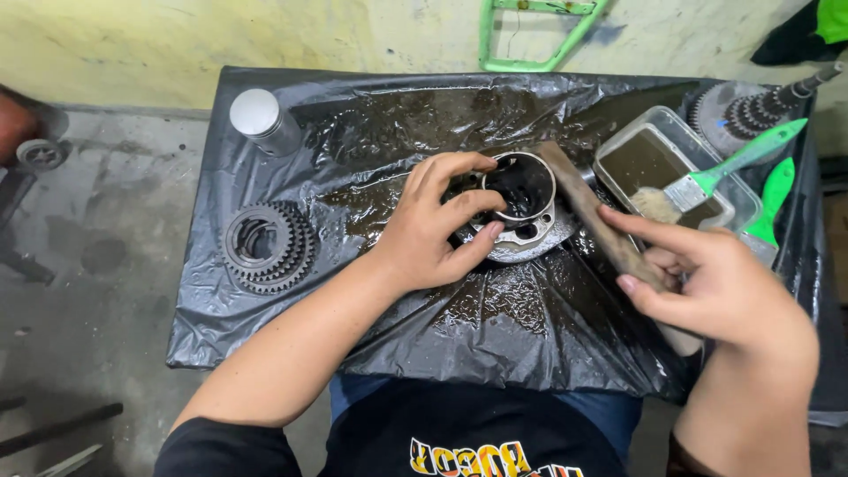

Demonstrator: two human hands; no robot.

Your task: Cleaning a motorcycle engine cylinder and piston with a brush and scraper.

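Observation:
A round metal engine part (523,205) with a dark bore and a flange lies on wet black plastic sheeting (495,327). My left hand (433,225) grips its near-left side, with the fingertips on the rim and flange. My right hand (707,287) holds a brown wooden handle (587,208) that slants up to the part's right side; the tool's head is hidden behind the part.
A clear plastic tub (738,190) of dirty liquid holds a green-handled brush (707,181) at the right. Behind it stands a gear shaft (751,110). A stack of gears (268,246) and a silver cylinder (263,121) sit on the left. The sheeting's edges drop to concrete floor.

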